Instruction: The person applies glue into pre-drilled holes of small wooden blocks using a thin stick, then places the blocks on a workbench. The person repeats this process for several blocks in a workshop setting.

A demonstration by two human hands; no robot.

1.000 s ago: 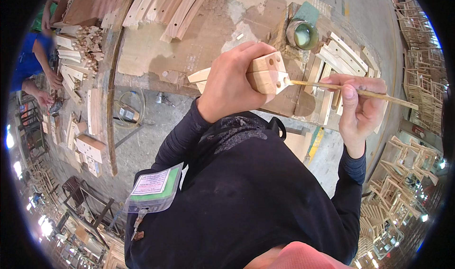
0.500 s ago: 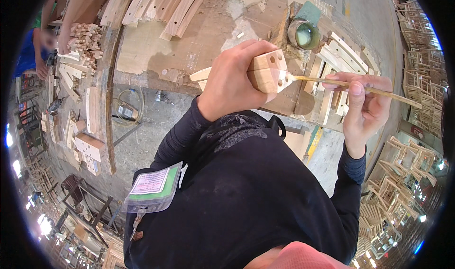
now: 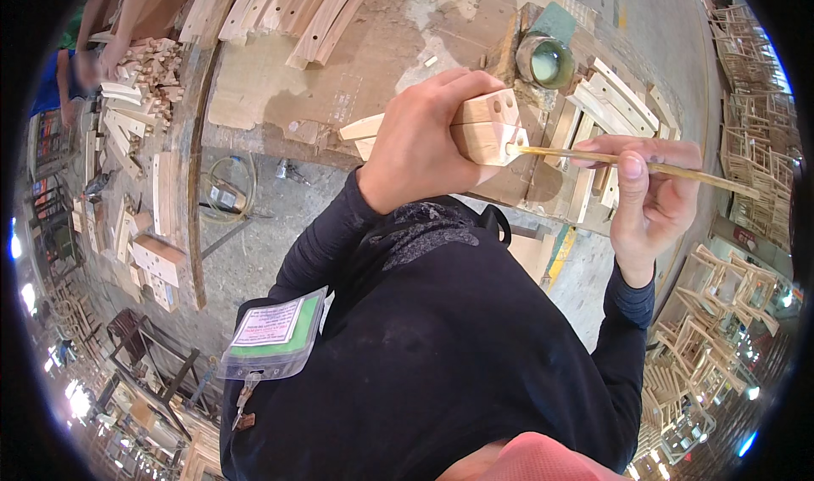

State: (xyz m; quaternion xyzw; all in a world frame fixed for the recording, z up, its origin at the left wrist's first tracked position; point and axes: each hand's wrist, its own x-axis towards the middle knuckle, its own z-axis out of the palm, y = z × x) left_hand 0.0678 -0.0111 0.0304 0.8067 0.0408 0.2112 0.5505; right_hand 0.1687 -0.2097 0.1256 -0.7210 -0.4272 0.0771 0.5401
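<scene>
My left hand [image 3: 432, 137] is closed around two pale wooden pieces [image 3: 492, 133] stacked together, their drilled end faces turned to the right. Between the thumb and fingers of my right hand [image 3: 649, 192] is a thin wooden stick [image 3: 678, 172], slanting slightly down to the right. Its left tip meets a hole in the lower piece's end; how deep it reaches cannot be seen. Just behind the wooden pieces stands a round container [image 3: 547, 64] with whitish liquid inside.
Slats with holes [image 3: 331, 14] lie at the back of the cardboard-covered bench [image 3: 263, 99]. More wooden parts [image 3: 606, 99] are piled at its right. Another person's arm [image 3: 114, 48] reaches over small wood pieces at far left. Chair frames [image 3: 704, 303] stand on the right.
The stick's tip has shifted slightly left and down, to a hole of the lower piece. The wooden pieces have moved a little to the right and turned slightly in my left hand.
</scene>
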